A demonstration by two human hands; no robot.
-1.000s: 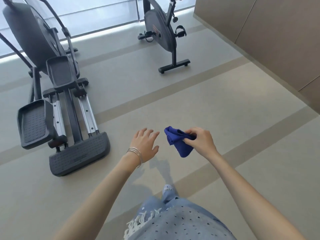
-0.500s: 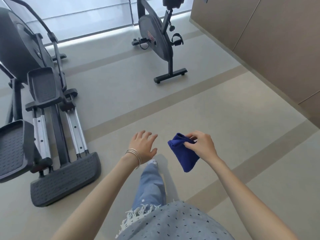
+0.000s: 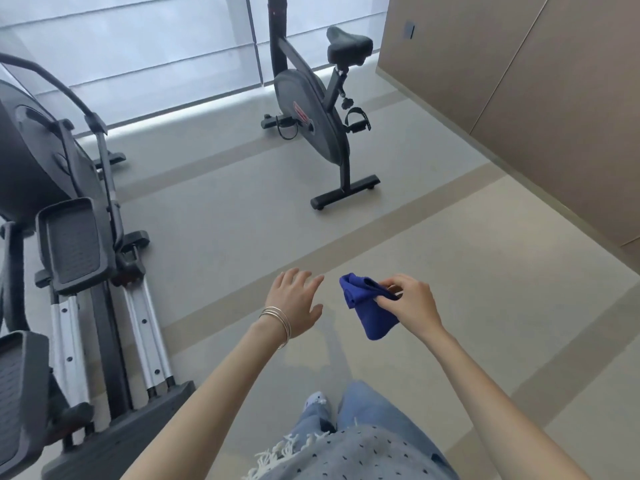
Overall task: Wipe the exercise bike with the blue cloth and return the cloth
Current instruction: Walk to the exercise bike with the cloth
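Observation:
The dark grey exercise bike (image 3: 313, 112) stands ahead at the window, its black saddle toward the right and a crossbar foot on the floor. My right hand (image 3: 410, 303) pinches the folded blue cloth (image 3: 369, 308), which hangs down in front of me well short of the bike. Just left of the cloth, my left hand (image 3: 296, 297) hovers with fingers spread and holds nothing; thin bangles sit on its wrist.
A large elliptical trainer (image 3: 76, 258) with grey foot pedals fills the left side. Tan wall panels (image 3: 519, 98) run along the right. Grey floor with beige stripes (image 3: 214, 216) lies between me and the bike.
The bike has come closer and its saddle has entered the view. The elliptical has slid left and down. My hands keep their pose, the cloth still pinched in my right hand.

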